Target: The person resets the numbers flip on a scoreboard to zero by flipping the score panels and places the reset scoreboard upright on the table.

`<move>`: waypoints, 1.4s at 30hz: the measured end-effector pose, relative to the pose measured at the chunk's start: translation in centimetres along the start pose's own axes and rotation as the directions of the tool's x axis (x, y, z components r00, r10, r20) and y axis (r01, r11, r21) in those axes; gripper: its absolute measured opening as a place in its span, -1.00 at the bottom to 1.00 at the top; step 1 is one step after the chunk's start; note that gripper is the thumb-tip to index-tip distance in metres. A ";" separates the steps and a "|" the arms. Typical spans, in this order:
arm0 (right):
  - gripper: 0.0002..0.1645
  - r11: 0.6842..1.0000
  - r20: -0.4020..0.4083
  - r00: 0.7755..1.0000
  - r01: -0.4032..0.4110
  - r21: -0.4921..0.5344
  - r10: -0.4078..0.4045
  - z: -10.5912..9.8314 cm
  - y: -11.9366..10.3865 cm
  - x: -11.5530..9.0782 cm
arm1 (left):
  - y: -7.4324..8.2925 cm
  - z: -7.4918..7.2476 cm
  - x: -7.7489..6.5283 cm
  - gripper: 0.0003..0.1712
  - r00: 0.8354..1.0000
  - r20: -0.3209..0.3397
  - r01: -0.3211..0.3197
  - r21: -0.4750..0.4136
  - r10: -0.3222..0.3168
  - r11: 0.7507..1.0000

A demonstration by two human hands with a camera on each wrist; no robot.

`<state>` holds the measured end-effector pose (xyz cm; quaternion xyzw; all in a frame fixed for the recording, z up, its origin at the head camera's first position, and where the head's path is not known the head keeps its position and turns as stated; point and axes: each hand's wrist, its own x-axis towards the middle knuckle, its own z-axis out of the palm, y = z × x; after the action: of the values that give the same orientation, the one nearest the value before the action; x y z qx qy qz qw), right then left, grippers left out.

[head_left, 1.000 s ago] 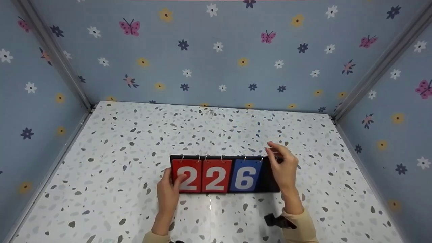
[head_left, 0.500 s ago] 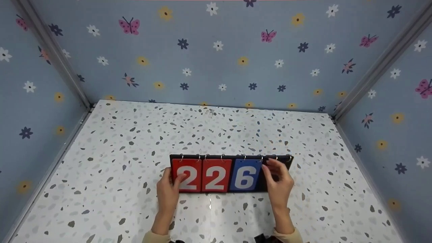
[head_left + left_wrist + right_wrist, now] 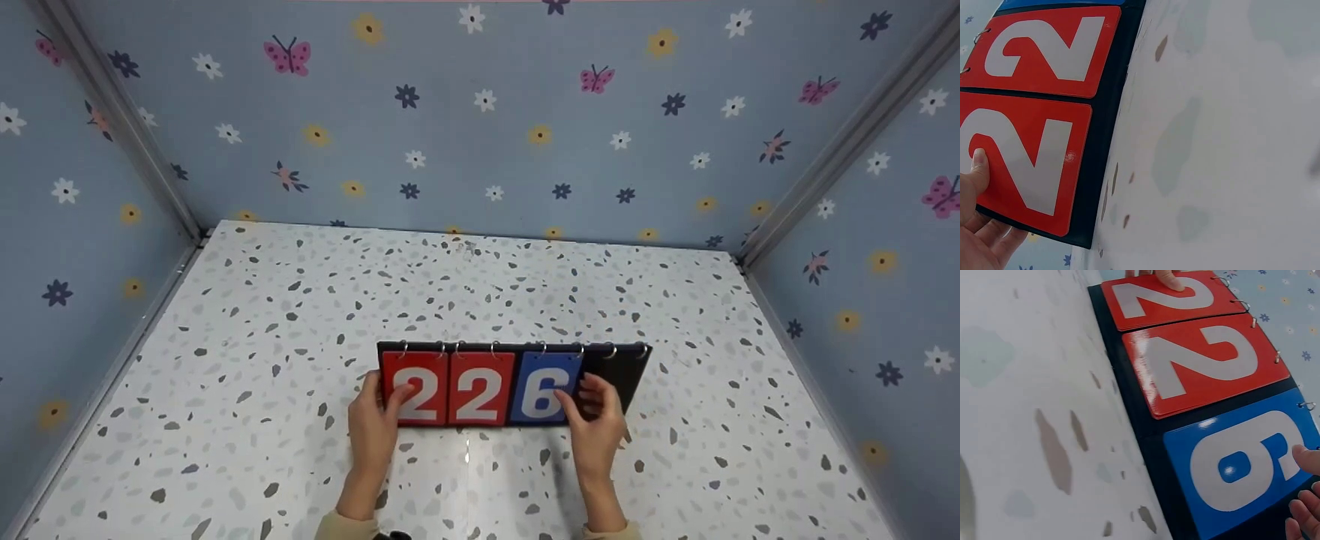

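A black flip scoreboard [image 3: 621, 367] leans on the table, with number cards hung from metal rings along its top edge. Two red cards show 2, the outer one [image 3: 430, 367] at the left end and the other [image 3: 480, 390] beside it. To their right hangs a blue card [image 3: 531, 409] reading 6; the far-right section shows bare black. My left hand [image 3: 373, 431] grips the left end, thumb on the outer red card and fingers behind the board. My right hand [image 3: 598, 439] is at the blue card, its thumb [image 3: 1307, 458] over the 6. The fingers [image 3: 1304, 512] bend beside the card's right edge, apart from the thumb.
The white speckled table [image 3: 315, 300] surrounds the scoreboard. Blue panels with printed flowers and butterflies stand at the back [image 3: 480, 135], left [image 3: 82, 262] and right [image 3: 855, 247], joined by grey corner posts.
My right hand has come down and left from the scoreboard's upper right end to the blue card, uncovering the bare black section. My left hand stays in place, and the numbers are the same.
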<state>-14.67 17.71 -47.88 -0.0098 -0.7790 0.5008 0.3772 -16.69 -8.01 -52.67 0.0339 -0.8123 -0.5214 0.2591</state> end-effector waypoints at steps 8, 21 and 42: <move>-0.55 0.998 -0.023 1.000 -0.022 -0.053 0.021 1.1 3.7 -0.5 | 0.0 0.1 0.2 -0.65 1.000 0.000 0.011 0.006 -0.011 1.000; -0.71 0.992 0.009 0.993 -0.120 -0.047 0.121 0.8 4.3 0.1 | 0.0 0.0 0.2 -0.64 1.000 -0.001 0.011 0.001 -0.011 1.000; -0.80 0.987 0.053 0.987 -0.147 -0.061 0.150 -0.6 0.5 0.3 | -0.1 0.0 -0.1 -0.61 0.998 0.029 0.049 -0.008 -0.049 0.999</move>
<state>-14.69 18.54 -47.96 -0.0641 -0.8004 0.5054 0.3160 -16.67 -8.00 -52.75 0.0451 -0.8127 -0.5315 0.2345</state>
